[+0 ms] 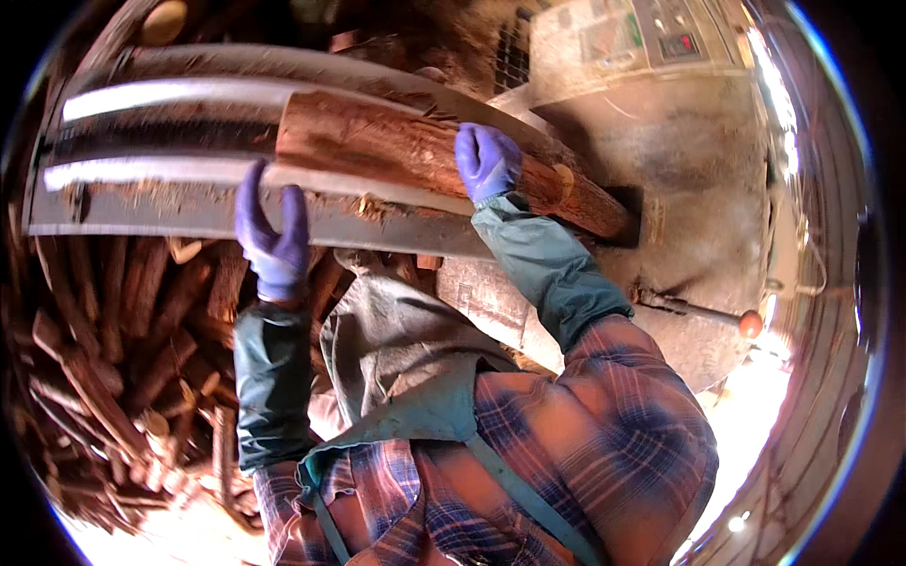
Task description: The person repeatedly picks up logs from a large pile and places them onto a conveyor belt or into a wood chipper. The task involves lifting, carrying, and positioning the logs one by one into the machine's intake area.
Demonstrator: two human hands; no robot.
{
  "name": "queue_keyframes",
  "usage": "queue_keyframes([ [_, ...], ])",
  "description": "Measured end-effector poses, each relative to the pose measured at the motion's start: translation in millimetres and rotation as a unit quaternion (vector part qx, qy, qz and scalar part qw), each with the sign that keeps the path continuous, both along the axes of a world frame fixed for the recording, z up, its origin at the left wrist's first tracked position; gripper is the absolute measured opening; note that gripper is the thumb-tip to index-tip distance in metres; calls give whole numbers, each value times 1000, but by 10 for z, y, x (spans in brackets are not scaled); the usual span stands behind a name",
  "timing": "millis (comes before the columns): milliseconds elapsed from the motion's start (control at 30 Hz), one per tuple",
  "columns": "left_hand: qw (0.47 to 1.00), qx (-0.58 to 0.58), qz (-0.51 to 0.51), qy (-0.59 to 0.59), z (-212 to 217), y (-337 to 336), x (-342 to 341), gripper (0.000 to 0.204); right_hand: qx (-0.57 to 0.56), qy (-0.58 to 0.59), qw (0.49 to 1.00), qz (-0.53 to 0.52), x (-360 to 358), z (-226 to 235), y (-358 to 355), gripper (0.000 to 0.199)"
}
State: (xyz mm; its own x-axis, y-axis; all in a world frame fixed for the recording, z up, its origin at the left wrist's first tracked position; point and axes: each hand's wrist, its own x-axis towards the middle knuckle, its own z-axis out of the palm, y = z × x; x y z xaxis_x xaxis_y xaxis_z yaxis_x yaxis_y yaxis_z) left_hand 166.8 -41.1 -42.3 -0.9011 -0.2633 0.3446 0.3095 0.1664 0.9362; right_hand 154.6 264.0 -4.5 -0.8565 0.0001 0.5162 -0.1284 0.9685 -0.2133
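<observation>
A thick reddish-brown log (368, 141) lies lengthwise in a metal trough with two shiny rails (142, 174). Its right end reaches a dark opening in the machine's side. My right hand (488, 162), in a purple glove, rests against the log right of its middle, the fingers curled onto the bark. Close to the log's left end, at the near rail, my left hand (272, 231) is raised in a matching glove. Its thumb and fingers stand apart with nothing between them. Green sleeves cover both forearms.
A heap of split wood (142, 330) lies at the lower left, below the trough. To the right stands a large worn machine housing (698, 189) with a control panel (665, 33). A lever with an orange knob (750, 324) sticks out on its near side.
</observation>
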Motion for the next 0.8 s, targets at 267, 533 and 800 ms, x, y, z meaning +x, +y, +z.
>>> queue_keyframes([
  [267, 955, 213, -158, -131, 492, 911, -677, 63, -132, -28, 991, -6, 265, 41, 502, 17],
  [533, 967, -242, -64, 48, 40, 647, -400, 50, -200, -123, 972, 7, 384, -278, 692, 19],
  [800, 991, -44, -90, -92, -436, 15, 1252, 37, -155, -201, 946, 203, 553, 200, -1068, 30],
])
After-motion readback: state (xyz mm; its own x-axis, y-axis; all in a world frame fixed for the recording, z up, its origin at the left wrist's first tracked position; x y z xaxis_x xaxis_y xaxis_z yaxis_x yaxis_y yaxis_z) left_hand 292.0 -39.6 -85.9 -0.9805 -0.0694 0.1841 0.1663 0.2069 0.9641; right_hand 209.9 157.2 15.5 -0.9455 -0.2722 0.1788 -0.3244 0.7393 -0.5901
